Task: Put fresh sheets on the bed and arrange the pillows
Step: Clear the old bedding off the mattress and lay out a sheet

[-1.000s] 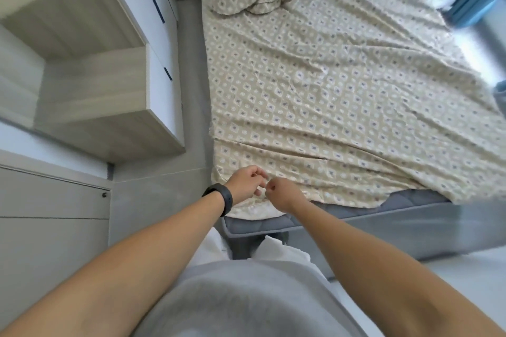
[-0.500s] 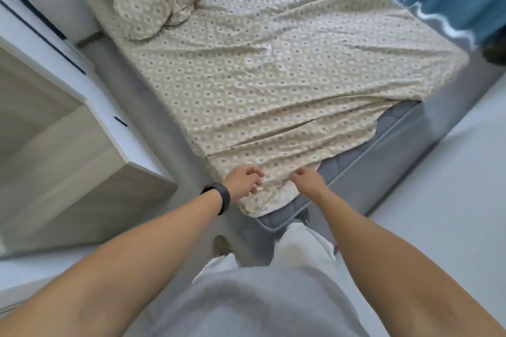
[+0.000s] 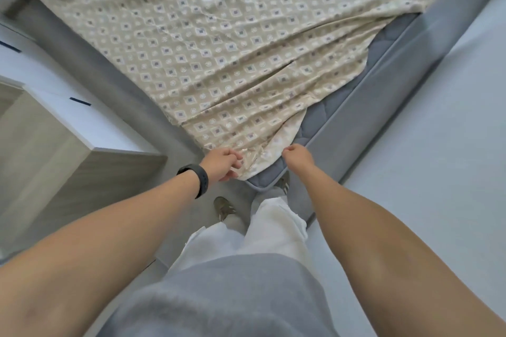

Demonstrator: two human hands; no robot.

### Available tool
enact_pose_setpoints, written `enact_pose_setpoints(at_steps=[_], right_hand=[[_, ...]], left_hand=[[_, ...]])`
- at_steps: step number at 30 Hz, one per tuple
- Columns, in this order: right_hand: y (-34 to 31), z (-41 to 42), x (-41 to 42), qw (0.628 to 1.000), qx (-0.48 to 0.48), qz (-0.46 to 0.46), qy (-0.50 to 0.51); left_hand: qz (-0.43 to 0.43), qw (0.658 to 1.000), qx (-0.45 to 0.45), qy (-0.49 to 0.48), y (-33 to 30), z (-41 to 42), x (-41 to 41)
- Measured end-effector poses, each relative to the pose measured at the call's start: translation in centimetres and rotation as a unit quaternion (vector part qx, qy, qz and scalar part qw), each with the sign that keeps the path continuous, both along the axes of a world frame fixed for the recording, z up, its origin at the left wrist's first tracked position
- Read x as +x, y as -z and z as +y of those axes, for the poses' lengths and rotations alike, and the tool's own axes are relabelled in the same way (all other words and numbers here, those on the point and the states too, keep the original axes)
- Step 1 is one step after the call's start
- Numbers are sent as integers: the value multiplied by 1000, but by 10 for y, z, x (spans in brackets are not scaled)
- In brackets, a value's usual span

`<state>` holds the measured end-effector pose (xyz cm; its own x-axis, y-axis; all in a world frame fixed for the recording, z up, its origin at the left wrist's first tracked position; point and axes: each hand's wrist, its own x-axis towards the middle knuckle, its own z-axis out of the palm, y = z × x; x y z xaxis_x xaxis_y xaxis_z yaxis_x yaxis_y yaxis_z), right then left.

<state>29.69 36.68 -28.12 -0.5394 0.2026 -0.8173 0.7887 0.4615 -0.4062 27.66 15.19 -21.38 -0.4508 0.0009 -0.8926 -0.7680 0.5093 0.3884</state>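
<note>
Both hands are gripping the patterned sheet (image 3: 219, 44) at the mattress (image 3: 315, 131) corner nearest the person. L hand (image 3: 222, 164): fingers curled, grip closed on bunched hem. R hand (image 3: 298, 157): pinching sheet edge just beside it. Sheet is lying wrinkled across bed, mattress edge exposed on R.

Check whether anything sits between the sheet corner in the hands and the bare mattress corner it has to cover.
Nothing visible does. The left hand and right hand both pinch the patterned sheet at its edge, right above the exposed grey mattress corner. That corner is bare; the person's shoe stands beside it on the floor.
</note>
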Motion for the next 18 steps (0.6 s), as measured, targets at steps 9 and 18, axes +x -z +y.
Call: enact_pose_setpoints(at_steps=[9, 18], right_hand=[[129, 33, -47, 990, -61, -125, -27], [198, 33, -105, 977, -73, -200, -16]], left_hand=[[-14, 998, -47, 40, 64, 70, -54], [-43, 991, -53, 113, 114, 119, -96]])
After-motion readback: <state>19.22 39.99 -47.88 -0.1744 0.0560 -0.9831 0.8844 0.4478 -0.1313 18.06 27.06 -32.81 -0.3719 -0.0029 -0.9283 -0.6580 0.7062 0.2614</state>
